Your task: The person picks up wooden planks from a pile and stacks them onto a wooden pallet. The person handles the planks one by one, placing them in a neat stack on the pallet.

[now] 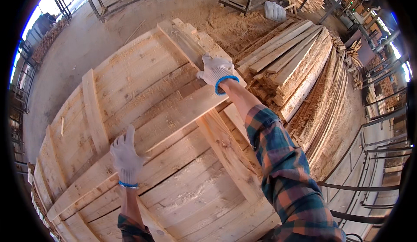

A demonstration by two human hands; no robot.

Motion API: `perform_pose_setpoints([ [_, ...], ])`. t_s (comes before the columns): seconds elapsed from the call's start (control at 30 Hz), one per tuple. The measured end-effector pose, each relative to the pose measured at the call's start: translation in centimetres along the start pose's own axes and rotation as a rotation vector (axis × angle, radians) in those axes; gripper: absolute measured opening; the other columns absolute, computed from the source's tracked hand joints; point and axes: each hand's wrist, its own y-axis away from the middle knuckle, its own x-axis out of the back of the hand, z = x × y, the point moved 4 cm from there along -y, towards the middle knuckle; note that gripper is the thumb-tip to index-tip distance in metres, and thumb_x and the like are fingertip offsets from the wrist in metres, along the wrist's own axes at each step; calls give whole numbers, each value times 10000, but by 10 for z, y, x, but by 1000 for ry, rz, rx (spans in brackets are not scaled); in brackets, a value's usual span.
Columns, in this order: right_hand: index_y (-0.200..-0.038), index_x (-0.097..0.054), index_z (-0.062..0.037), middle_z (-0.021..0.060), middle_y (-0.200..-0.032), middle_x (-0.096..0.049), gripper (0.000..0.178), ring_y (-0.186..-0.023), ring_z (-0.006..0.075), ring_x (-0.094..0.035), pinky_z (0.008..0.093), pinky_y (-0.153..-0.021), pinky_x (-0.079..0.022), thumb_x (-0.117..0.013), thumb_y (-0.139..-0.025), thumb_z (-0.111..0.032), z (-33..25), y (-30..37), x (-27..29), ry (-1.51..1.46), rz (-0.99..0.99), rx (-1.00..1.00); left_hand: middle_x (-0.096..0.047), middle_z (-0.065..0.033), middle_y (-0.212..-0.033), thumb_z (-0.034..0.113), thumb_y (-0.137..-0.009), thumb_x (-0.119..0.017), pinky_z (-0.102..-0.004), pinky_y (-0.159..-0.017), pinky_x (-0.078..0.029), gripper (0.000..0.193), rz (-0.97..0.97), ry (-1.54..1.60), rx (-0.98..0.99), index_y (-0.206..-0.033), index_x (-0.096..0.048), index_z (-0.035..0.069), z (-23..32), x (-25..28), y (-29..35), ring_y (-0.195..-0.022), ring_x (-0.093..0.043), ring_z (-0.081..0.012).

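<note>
A long pale wooden board [167, 119] lies slantwise across a broad deck of joined planks [182, 187]. My left hand [127, 153], in a white knit glove with a blue cuff, is over the board's left half, fingers apart and slightly blurred. Toward the board's far right end, my right hand [216, 70], gloved the same way, curls over its far edge. The fingertips there are partly hidden. Just past that hand lies a shorter crosspiece [180, 40]. Beneath the long board, another crosspiece [230, 153] runs toward me, and a narrow one [95, 111] lies left.
A stack of rough boards [299, 64] stands to the right of the deck. Black curved metal bars [360, 186] are at the lower right. Metal frames [236, 1] and a whitish sack [275, 12] stand farther back on a sawdust-covered floor [65, 77].
</note>
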Motion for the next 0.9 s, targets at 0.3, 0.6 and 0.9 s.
perform_pose_setpoints([
  [0.3, -1334, -447, -68, 184, -1134, -616, 669, -984, 337, -628, 464, -787, -503, -536, -881, -551, 57, 52, 17, -5, 212, 115, -518, -191, -1288, 316, -611, -862, -483, -1040, -335, 1054, 11, 19, -17, -1484, -290, 167, 9, -7, -3, -1222, -480, -343],
  [0.6, -1258, -476, -110, 154, -1164, -445, 632, -1098, 331, -451, 472, -875, -448, -705, -721, -351, 20, 285, -39, -120, 386, 320, -519, -220, -1302, 408, -612, -842, -466, -1046, -348, 1072, -107, -1, 24, -1492, -279, 168, 6, 4, -3, -1238, -478, -360],
  [0.9, -1266, -498, -57, 183, -1260, -475, 662, -1209, 367, -412, 505, -1029, -355, -709, -681, -285, 6, 292, -59, -192, 448, 405, -527, -219, -1302, 375, -577, -851, -464, -1040, -350, 1072, -26, 57, -6, -1478, -315, 153, -1, 8, 5, -1200, -499, -369],
])
